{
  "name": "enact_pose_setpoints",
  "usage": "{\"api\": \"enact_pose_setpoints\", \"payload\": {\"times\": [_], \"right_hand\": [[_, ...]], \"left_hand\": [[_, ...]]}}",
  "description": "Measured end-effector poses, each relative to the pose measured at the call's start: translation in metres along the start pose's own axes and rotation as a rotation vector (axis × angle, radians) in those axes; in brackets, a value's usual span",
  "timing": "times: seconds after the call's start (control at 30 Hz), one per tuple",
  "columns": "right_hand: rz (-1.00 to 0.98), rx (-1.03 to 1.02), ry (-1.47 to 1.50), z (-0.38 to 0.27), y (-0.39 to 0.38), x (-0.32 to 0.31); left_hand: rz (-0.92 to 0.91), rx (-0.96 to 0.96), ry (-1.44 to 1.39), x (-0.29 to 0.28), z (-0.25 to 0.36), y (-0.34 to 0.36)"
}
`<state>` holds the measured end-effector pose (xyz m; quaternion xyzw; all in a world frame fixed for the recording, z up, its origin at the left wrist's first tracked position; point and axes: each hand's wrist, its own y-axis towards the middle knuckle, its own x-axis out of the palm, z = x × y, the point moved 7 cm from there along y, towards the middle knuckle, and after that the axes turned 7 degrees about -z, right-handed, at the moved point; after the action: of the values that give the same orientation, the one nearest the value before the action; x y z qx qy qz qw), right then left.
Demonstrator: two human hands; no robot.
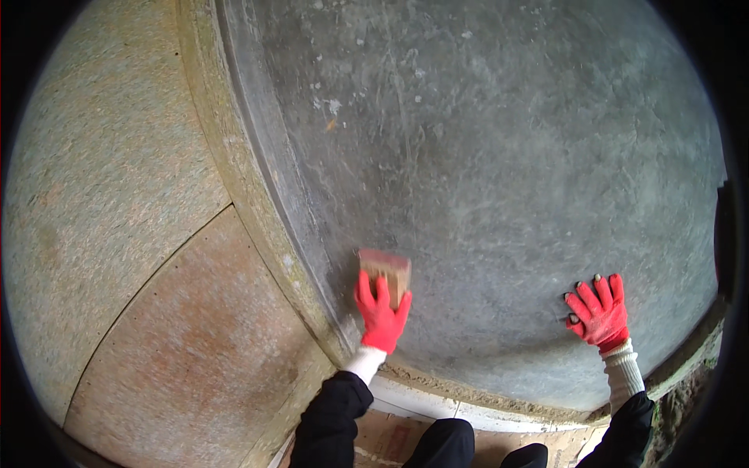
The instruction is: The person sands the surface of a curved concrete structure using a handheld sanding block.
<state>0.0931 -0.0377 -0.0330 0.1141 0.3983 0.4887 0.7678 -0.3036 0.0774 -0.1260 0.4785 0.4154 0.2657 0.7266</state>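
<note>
A red-coated work glove covers my left hand (380,318), its fingers closed over a small wooden block (386,271) with a dull red strip along its far edge. The block is held against the grey, smooth cement-like surface (499,187), close to its left border. Whether it is a sanding block or a brush I cannot tell, as its underside is hidden. Farther right, my right hand (601,313), gloved the same way, rests on the grey surface with its fingers spread. Several fingertips of that glove look worn or dirty. Nothing is in this hand.
A raised, yellowish edging strip (261,203) runs down the left side of the grey surface. Beyond it lie brownish, speckled boards (195,320) with a dark seam. A rough ledge (484,405) bounds the near side, above my knees (441,444). Pale flecks (334,107) mark the far left.
</note>
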Motion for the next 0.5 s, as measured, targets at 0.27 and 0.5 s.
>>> {"api": "enact_pose_setpoints", "payload": {"times": [0.27,0.5], "right_hand": [[0.012,0.013,0.020,-0.002,-0.001,-0.004],[0.023,0.011,0.015,-0.004,0.006,-0.007]], "left_hand": [[0.327,0.098,0.038,-0.084,0.035,0.219],[0.062,0.070,0.039,-0.008,-0.004,-0.006]]}}
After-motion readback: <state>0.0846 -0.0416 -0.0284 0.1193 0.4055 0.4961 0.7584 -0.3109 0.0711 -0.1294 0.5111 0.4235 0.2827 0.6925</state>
